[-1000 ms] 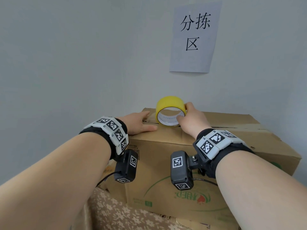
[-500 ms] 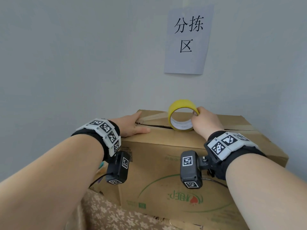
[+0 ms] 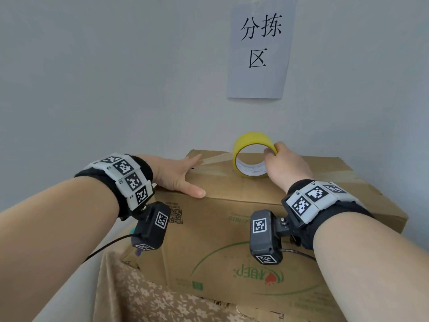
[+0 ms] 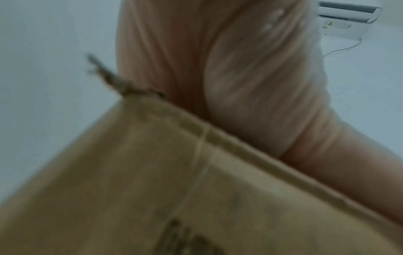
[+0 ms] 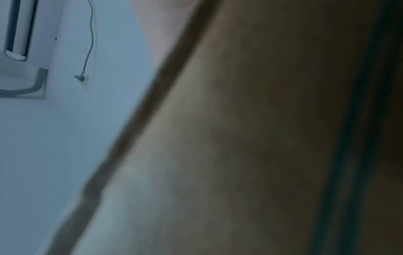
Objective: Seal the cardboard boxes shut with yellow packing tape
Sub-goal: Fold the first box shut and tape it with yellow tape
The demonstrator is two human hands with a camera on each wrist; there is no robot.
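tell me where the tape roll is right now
In the head view the tape roll stands on edge atop the cardboard box, right of centre, gripped by the right hand.

Matt brown cardboard box (image 3: 232, 205); glossy yellow plastic tape roll (image 3: 253, 141); floral cloth (image 3: 144, 296); paper sign (image 3: 258, 49)

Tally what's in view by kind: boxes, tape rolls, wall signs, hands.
Cardboard box: 1
Yellow tape roll: 1
Paper wall sign: 1
Hands: 2, left hand and right hand
Total: 5
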